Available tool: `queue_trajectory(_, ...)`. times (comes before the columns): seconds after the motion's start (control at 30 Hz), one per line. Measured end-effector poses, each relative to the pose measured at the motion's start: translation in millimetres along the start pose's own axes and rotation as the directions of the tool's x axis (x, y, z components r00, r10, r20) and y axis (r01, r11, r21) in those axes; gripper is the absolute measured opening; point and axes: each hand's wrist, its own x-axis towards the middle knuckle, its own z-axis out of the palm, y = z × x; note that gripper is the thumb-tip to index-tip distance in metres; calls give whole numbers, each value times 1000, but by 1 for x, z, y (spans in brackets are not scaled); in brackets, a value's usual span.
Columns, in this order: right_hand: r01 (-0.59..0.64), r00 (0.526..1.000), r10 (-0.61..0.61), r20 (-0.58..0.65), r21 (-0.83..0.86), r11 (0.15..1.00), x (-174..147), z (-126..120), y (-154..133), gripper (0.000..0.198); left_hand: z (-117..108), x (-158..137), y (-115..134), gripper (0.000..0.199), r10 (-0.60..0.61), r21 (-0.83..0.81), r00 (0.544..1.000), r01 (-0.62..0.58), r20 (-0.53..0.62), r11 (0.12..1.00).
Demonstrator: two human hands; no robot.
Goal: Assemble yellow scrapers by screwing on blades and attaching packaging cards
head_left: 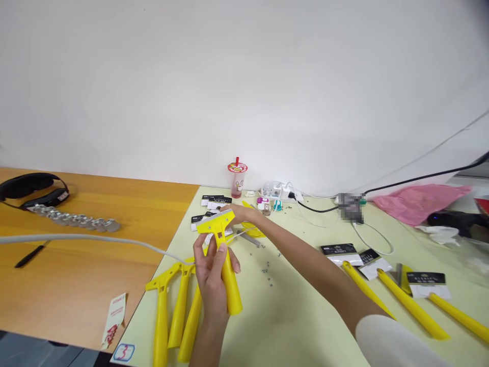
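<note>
A yellow scraper [228, 272] stands tilted up in my left hand [212, 272], with the fingers and thumb wrapped round its handle. Its head carries a metal blade and small screws. My right arm stretches across the table, and my right hand [238, 213] is behind the scraper head, beside black-and-white cards [219, 203]. Its fingers are mostly hidden there. Several more yellow scraper handles [161, 321] lie to the left of my left hand. Just past my left hand are a grey-handled tool [252, 239] and loose screws [266, 265].
A drink cup [237, 184] with a red straw stands by the wall, next to a power strip [280, 191]. Carded yellow scrapers [414, 306] lie at right, near a pink bag [418, 201]. A grey cable [95, 237] crosses the left side over the wooden table [153, 204].
</note>
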Motion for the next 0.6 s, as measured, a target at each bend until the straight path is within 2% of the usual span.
queue_trajectory(0.13, 15, 999, -14, -39, 28, 999, -10, -9, -7, 28, 5, -4, 1, 46, -22, -18, 1000, 22, 19, 1000)
queue_trajectory(0.27, -23, 973, 35, -230, 58, 998, -51, -42, -12, 14, 11, -10, -1, 42, -25, -24, 998, 26, 57, 999)
queue_trajectory(0.3, -10, 941, 45, -337, 106, 994, -68, -54, -15, 8, 12, -11, -1, 42, -26, -22, 997, 28, 74, 999)
queue_trajectory(0.37, 5, 854, 73, -516, 147, 989, -109, -76, -20, 12, 16, -16, -2, 41, -30, -15, 994, 32, 107, 999)
queue_trajectory(0.47, -102, 767, 147, -625, 107, 989, -181, -105, -30, 19, 26, -25, -4, 37, -42, 21, 990, 40, 137, 999)
queue_trajectory(0.6, -237, 762, 277, -586, 146, 961, -262, -124, -34, 24, 51, -38, -4, 31, -44, 113, 987, 26, 156, 993)
